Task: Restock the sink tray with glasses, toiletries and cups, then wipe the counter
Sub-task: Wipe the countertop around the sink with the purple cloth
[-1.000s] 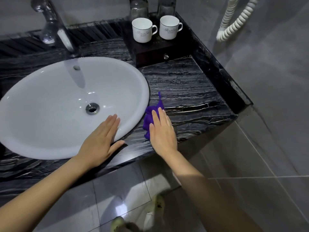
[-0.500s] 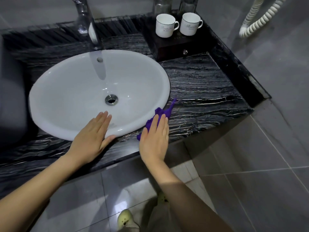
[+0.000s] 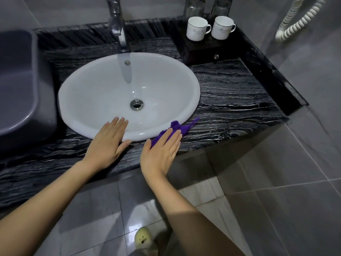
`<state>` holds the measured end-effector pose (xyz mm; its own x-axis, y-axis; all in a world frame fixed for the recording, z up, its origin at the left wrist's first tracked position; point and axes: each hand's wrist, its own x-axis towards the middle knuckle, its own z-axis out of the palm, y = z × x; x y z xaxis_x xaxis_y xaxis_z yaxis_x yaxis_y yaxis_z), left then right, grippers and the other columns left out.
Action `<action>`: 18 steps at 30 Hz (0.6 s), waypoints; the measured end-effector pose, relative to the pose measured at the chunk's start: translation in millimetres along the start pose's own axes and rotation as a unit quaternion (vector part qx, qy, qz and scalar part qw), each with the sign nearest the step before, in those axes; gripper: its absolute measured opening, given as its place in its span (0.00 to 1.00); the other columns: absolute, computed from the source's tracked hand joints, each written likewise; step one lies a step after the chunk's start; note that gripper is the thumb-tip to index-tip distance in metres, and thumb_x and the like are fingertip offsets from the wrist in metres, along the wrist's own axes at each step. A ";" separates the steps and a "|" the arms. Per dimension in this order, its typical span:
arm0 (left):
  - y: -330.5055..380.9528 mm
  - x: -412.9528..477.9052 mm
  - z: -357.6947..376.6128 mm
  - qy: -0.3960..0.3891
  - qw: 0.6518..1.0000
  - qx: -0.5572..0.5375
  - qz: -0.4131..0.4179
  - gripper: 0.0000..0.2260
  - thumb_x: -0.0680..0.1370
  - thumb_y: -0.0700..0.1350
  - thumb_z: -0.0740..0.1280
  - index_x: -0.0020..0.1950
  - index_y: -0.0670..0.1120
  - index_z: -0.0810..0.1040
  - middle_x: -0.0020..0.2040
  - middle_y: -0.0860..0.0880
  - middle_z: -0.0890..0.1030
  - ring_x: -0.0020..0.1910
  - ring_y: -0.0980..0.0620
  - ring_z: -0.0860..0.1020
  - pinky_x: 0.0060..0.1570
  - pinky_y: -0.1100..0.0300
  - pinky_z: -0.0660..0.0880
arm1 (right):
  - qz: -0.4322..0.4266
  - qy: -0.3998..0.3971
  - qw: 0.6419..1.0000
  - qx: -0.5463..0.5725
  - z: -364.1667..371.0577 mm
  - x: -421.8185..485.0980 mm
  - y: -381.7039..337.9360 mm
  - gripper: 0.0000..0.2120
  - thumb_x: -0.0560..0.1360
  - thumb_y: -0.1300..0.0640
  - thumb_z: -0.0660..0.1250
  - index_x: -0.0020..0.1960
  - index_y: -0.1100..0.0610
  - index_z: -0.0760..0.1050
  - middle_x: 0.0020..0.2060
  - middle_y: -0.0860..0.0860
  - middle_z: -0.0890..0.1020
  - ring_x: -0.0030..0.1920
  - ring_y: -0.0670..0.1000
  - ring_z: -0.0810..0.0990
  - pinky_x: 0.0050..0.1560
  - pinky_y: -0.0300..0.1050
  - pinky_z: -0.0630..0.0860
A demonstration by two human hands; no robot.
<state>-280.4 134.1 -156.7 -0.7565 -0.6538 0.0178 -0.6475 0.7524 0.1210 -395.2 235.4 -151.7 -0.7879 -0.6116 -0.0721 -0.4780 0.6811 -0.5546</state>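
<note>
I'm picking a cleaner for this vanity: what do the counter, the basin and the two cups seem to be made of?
The counter looks like polished black marble or a similar stone: white veins, slight sheen. The basin seems to be glazed white ceramic, judging by its bright glossy reflections. The cups look like white glazed porcelain or ceramic: smooth and shiny.

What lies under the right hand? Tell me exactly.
A purple cloth, pressed on the black counter by the flat right hand. Its far end shows past the hand; the part beneath the palm is covered.

Bare counter (image 3: 230, 93) right of basin (image 3: 193, 100) (tray (image 3: 203, 50) behind)
</note>
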 end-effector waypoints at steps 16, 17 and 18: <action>-21.6 -18.0 -3.5 0.004 0.999 -0.018 -0.027 0.38 0.76 0.66 0.37 0.74 0.41 0.60 0.74 0.42 0.62 0.75 0.44 0.57 0.73 0.53 0.48 | -0.135 -0.146 0.976 -0.086 -42.1 16.3 33.1 0.50 0.70 0.38 0.66 0.76 0.63 0.43 0.76 0.59 0.52 0.77 0.56 0.48 0.74 0.48 0.54; -23.3 -18.8 -3.4 0.001 1.000 -0.020 -0.021 0.38 0.76 0.66 0.38 0.74 0.41 0.60 0.74 0.42 0.63 0.74 0.43 0.58 0.72 0.54 0.47 | -0.139 -0.134 0.977 -0.094 -38.1 11.9 32.5 0.48 0.72 0.39 0.65 0.76 0.64 0.44 0.76 0.59 0.53 0.77 0.57 0.49 0.74 0.48 0.55; -25.0 -19.3 -3.2 -0.003 1.000 -0.022 -0.016 0.37 0.76 0.65 0.38 0.74 0.41 0.60 0.74 0.42 0.63 0.74 0.44 0.58 0.72 0.54 0.48 | -0.140 -0.123 0.977 -0.103 -33.9 5.9 30.5 0.46 0.73 0.39 0.64 0.76 0.64 0.46 0.76 0.60 0.54 0.76 0.57 0.51 0.74 0.48 0.57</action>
<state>-249.3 127.6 -157.0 -0.7359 -0.6770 0.0082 -0.6667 0.7267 0.1655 -427.6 266.2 -140.9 -0.5099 -0.8467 -0.1520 -0.7494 0.5240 -0.4048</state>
